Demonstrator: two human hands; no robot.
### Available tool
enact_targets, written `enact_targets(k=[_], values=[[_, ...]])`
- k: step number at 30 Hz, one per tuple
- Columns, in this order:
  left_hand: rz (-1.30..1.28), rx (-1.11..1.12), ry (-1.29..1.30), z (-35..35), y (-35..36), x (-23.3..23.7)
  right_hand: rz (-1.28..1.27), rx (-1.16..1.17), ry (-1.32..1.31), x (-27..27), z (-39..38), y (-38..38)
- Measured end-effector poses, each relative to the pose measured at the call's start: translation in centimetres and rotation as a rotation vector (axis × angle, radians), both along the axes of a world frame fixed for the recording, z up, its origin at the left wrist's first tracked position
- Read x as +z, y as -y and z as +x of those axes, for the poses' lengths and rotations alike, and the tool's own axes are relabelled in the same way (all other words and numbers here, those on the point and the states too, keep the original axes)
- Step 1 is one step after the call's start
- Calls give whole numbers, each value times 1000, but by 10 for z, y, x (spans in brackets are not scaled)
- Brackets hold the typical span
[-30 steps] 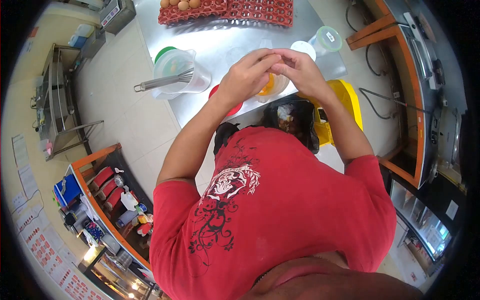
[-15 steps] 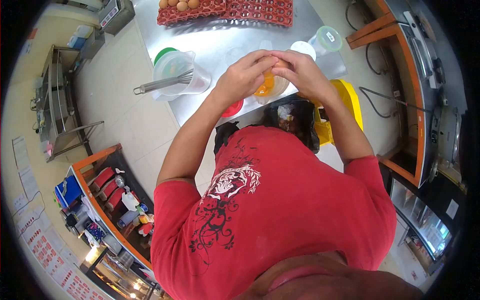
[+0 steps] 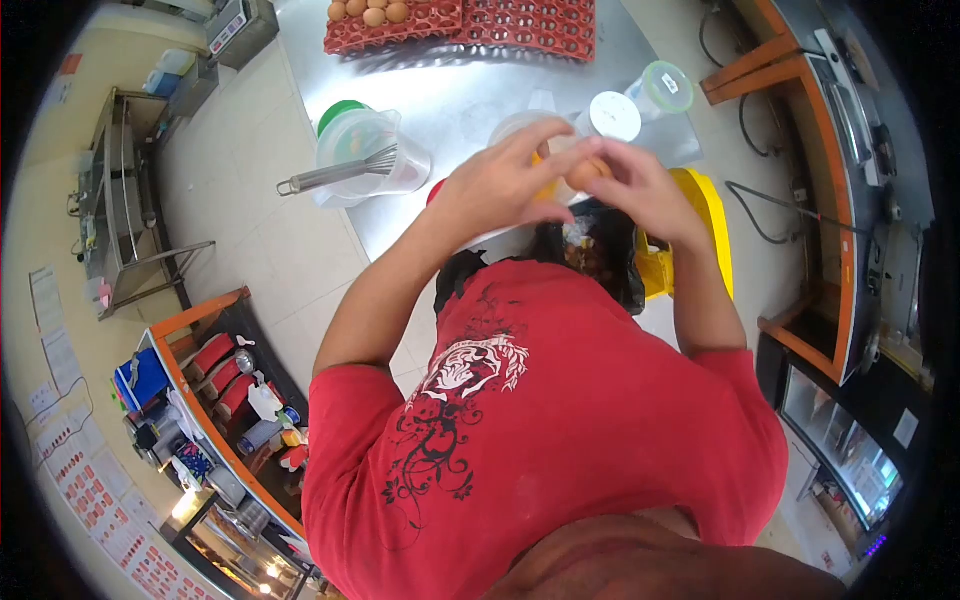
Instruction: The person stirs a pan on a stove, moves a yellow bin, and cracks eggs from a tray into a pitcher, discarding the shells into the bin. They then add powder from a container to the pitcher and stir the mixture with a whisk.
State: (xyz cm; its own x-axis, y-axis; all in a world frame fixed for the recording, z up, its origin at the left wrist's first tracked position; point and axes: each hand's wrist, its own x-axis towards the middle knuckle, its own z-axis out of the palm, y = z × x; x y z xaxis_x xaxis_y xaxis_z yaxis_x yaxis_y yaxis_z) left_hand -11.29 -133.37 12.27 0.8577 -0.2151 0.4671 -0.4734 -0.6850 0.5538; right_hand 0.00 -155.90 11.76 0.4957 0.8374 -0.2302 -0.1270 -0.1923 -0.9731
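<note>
Pinched in the fingers of my right hand is a brown eggshell. My left hand is beside it with fingers apart and appears to hold nothing; its fingertips reach close to the shell. Below my left hand stands a clear plastic container, mostly hidden by the hand. A bit of orange egg yolk shows between the fingers. Under the table's near edge a black bag holds discarded shells.
A whisk lies across a translucent pitcher on the steel table. Red egg trays, one with several brown eggs, are at the back. White-lidded and green-rimmed containers stand right, above a yellow bin.
My hands, together over the container before, have moved apart. The egg's shell has gone rightward in my right hand, and my left hand has opened over the container.
</note>
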Motion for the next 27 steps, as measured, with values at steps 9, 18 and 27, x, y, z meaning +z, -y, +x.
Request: enact_targets(k=[9,18,27], values=[[37,410,383,-64,-127,102,-704,153,658,-58,15,125],[-122,635,4,40,-360,53,-355,-14,829,33,110,-87],[192,429,-309,178,-483,-144,-362,22,1042,-114,255,-375]])
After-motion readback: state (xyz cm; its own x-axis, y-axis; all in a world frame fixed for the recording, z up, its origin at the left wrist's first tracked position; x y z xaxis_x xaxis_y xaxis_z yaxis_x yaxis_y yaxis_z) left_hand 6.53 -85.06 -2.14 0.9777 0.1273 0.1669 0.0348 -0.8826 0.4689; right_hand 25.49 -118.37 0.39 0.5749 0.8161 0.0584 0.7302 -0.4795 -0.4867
